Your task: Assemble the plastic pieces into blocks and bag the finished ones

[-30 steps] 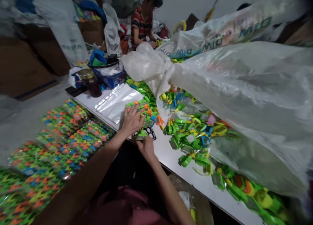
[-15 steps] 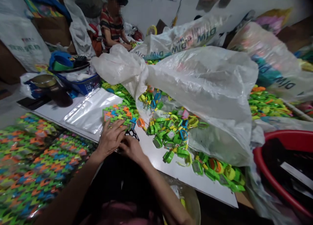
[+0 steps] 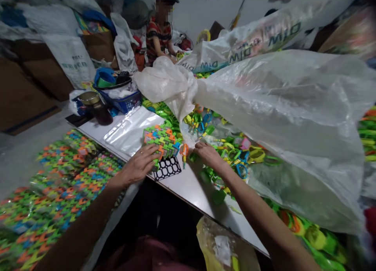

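My left hand (image 3: 141,164) lies with its fingers stretched out against the near side of a block of toy watches (image 3: 161,139) in green, orange and blue, set in rows. Beside those fingers a black plastic grid (image 3: 168,168) lies bare on the white tabletop. An orange toy watch (image 3: 184,150) sits just right of the block, its strap pointing toward me. My right hand (image 3: 209,155) is over the left edge of a loose pile of green toy watches (image 3: 235,153), its fingers curled together. Whatever is between those fingertips is hidden; something green shows just below them.
Clear plastic bags (image 3: 129,130) lie flat behind the block. A large translucent sack (image 3: 273,90) spreads over the pile. A lidded jar (image 3: 101,112) and a blue basket (image 3: 126,102) stand at the back left. Bagged watches (image 3: 67,192) cover the lower left. Another person (image 3: 158,37) sits beyond.
My right hand has left the black grid and moved right to the loose pile. More of the grid shows now. My left hand stays at the block; the view has swung left.
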Available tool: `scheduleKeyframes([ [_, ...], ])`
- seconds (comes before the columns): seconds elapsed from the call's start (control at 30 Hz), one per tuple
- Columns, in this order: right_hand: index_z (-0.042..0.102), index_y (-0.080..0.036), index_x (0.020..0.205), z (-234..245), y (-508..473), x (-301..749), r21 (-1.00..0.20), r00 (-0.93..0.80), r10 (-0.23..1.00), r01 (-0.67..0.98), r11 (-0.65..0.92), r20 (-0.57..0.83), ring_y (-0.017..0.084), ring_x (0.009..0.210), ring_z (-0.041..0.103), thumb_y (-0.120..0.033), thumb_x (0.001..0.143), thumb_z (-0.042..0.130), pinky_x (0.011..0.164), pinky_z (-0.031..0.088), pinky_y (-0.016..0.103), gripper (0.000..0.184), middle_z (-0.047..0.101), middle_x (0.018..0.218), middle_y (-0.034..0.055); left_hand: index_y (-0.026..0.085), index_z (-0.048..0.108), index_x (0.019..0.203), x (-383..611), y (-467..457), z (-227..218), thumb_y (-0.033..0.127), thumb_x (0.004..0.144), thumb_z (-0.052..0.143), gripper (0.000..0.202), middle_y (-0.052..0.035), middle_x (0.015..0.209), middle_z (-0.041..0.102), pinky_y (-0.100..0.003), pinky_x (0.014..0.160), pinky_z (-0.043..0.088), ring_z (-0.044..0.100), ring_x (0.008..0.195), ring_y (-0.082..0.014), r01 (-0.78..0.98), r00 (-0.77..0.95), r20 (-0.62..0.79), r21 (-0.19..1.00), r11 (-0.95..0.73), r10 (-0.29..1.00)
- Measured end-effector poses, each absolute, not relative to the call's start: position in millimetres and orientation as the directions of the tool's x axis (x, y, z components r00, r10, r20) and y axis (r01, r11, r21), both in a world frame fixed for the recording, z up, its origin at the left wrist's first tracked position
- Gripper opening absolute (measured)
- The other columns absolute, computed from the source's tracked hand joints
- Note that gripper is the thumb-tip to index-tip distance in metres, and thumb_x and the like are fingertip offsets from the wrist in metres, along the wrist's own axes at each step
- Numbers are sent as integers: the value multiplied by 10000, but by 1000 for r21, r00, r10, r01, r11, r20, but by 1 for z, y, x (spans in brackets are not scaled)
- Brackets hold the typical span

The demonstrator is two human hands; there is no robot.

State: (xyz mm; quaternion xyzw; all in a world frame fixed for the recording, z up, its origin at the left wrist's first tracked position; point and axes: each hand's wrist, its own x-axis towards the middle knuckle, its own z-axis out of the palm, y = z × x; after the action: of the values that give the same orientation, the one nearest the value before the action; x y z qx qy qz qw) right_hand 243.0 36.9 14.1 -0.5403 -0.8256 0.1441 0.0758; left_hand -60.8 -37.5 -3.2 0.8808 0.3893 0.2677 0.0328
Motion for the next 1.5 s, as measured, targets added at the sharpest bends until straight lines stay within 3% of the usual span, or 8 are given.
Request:
scheduleKeyframes([
  [0.17,681,-171,940,7,-5,228,-283,-519,849,833,476,-99,207,955,579,-56,869,525,873,407,289,206,663,974,92,223,659,1202,-60,-22,1,413,970,503,338,-104,1217,645,-441,1057,459,553,1210,-257,634,592,467,233,-737,657],
  [0.33,651,-164,1005,-4,-42,206,-263,-464,849,877,401,-253,183,854,616,-50,889,467,739,419,249,245,667,933,94,213,690,1101,-56,-25,13,478,942,540,344,-92,1114,682,-383,997,489,615,1107,-233,633,552,490,281,-721,675],
  [0.57,586,-155,1091,-7,-54,212,-201,-243,939,960,196,-244,185,907,620,-96,913,448,660,399,241,233,641,1030,108,220,641,1181,-20,-22,5,368,962,483,308,-95,1250,631,-497,1104,365,531,1239,-260,793,193,562,393,-465,804],
  [0.77,578,-156,1048,-27,-60,215,-375,-281,941,906,195,-190,158,828,611,-223,970,453,687,385,232,162,642,960,68,186,601,1240,-6,-14,-23,258,988,389,338,-121,1339,569,-516,1166,266,435,1342,-254,813,250,510,351,-465,823],
  [0.93,588,-155,1026,-38,-64,205,-293,-261,942,936,194,-211,166,790,608,-234,976,441,646,388,249,175,623,1010,94,226,599,1241,-16,-14,-28,272,987,400,326,-85,1364,556,-500,1170,285,434,1344,-234,788,235,512,398,-470,826],
  [1.2,616,-185,1011,-37,-77,198,-821,-262,963,563,95,-68,147,692,587,-316,924,493,630,416,229,200,670,812,16,243,596,1256,-15,-14,-30,263,1000,354,352,-70,1383,541,-491,1171,288,424,1349,-230,782,221,488,429,-452,845],
  [1.3,623,-169,1008,-41,-83,183,-725,-210,965,688,29,-161,171,778,599,-234,901,516,676,417,243,165,676,876,48,238,596,1252,-14,-14,-30,267,1001,355,350,-70,1376,544,-487,1169,297,429,1342,-228,785,217,491,426,-450,844],
  [1.5,679,-166,915,-31,-89,200,-276,-189,957,953,125,-219,214,903,551,-59,872,479,743,390,273,231,644,924,107,210,605,1228,-3,-14,-25,252,994,379,328,-92,1360,552,-499,1176,269,427,1340,-241,793,194,505,424,-438,841],
])
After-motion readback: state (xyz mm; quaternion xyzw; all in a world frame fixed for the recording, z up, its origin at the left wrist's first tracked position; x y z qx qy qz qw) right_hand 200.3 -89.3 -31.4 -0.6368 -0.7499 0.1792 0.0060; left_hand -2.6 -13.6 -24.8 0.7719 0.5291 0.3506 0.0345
